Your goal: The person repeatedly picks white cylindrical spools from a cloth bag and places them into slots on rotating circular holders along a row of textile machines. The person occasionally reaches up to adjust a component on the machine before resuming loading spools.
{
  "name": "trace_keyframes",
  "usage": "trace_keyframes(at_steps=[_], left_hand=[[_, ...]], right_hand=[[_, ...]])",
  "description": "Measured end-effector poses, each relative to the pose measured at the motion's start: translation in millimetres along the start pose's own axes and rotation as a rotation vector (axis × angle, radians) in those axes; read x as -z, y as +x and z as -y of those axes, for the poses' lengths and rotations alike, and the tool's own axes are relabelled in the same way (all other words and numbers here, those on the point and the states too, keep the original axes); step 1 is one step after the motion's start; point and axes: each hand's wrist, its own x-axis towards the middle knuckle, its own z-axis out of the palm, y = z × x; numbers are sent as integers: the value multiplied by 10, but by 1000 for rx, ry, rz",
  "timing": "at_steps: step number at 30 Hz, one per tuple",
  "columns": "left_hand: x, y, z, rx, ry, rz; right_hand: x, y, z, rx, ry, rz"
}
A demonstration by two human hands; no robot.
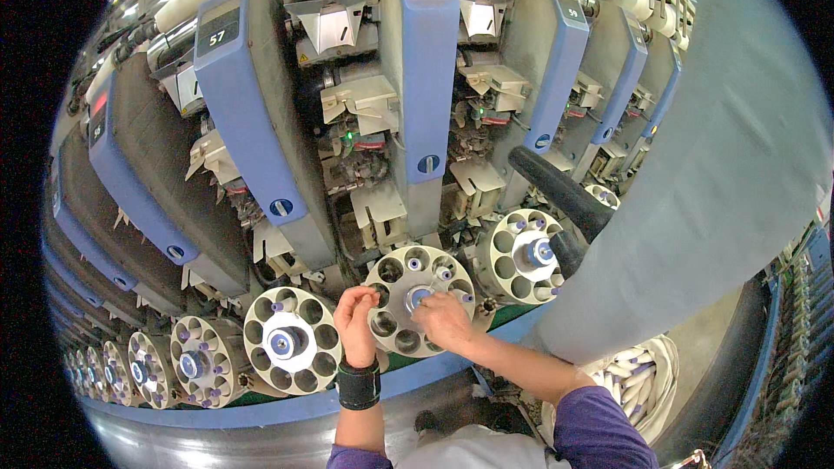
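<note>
A round cream bobbin magazine (463, 274) with a ring of holes stands in front of me. A few purple-tipped bobbins (414, 264) sit in its upper and right holes, while several other holes look dark. My left hand (354, 323), with a black band on the wrist, is at the magazine's left rim. Its fingers are curled together at the tips; whatever they pinch is too small to make out. My right hand (445, 320) reaches over the magazine's blue hub (420, 297), fingers bent down and closed. Anything between them is hidden.
More round magazines (293, 340) line up left and right along a blue rail (261, 415). Blue-fronted winding units (424, 78) rise behind them. A thick grey duct (695, 165) with black pipes (560, 191) slants down at right. Below it, a white sack (669, 365) holds several bobbins.
</note>
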Motion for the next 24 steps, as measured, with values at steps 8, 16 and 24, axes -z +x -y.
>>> trace_keyframes(at_steps=[8, 16, 24], left_hand=[[-420, -265, -346, -232, 191, 11], [-1717, -1280, -931, -281, 133, 1341], [-2900, -2125, 515, 317, 448, 1373]], right_hand=[[-408, 38, 125, -128, -365, 255], [-364, -766, 431, 47, 623, 375], [300, -3674, -917, -228, 1019, 539]])
